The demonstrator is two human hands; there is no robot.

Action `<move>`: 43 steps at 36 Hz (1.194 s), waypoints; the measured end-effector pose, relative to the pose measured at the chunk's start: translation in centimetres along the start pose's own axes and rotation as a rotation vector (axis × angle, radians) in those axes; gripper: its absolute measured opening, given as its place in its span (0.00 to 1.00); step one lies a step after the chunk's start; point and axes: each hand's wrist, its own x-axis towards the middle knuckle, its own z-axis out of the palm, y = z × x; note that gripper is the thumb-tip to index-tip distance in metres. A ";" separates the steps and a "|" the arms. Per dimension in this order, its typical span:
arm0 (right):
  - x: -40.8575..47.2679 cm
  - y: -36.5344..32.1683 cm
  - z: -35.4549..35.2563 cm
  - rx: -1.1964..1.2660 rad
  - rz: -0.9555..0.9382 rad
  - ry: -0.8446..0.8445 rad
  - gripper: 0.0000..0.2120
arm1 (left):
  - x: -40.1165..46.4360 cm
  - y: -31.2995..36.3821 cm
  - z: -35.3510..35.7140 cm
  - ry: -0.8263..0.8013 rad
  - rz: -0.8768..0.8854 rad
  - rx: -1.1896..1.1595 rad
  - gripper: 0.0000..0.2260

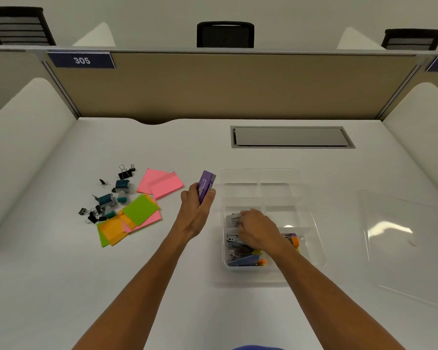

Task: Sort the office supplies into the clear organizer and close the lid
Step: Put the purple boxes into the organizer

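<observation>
The clear organizer point(261, 176) stands open on the white desk, right of centre. Its near-left compartment holds staplers point(245, 260) and a white box point(232, 221). My right hand point(259, 229) reaches into that compartment and rests on the contents; whether it grips anything I cannot tell. My left hand point(197, 203) is raised just left of the organizer, shut on a small purple box point(205, 184). The clear lid point(405, 243) lies flat to the right of the organizer.
On the left lie pink sticky notes point(159, 184), green and orange sticky notes point(127, 221), black binder clips point(94, 215) and teal stamps point(111, 195). A grey cable hatch point(291, 137) sits behind the organizer. Desk dividers stand at the back and both sides.
</observation>
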 end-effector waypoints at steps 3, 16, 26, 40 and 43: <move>-0.2 -0.5 -0.2 -0.037 0.013 -0.031 0.19 | 0.0 -0.1 0.0 0.004 0.003 -0.001 0.17; -0.4 -1.4 -0.5 -0.015 0.051 -0.077 0.20 | -0.4 0.6 0.6 -0.065 0.067 0.017 0.17; -0.5 -1.4 -0.4 0.245 0.104 0.069 0.19 | -0.7 0.9 1.3 -0.191 0.061 0.055 0.20; -2.7 0.5 -2.1 0.824 -0.025 0.342 0.17 | -1.3 2.9 2.7 -0.333 -0.082 0.053 0.32; -2.9 1.1 -2.1 0.843 -0.056 0.334 0.14 | -1.4 3.0 3.0 -0.349 -0.121 0.032 0.33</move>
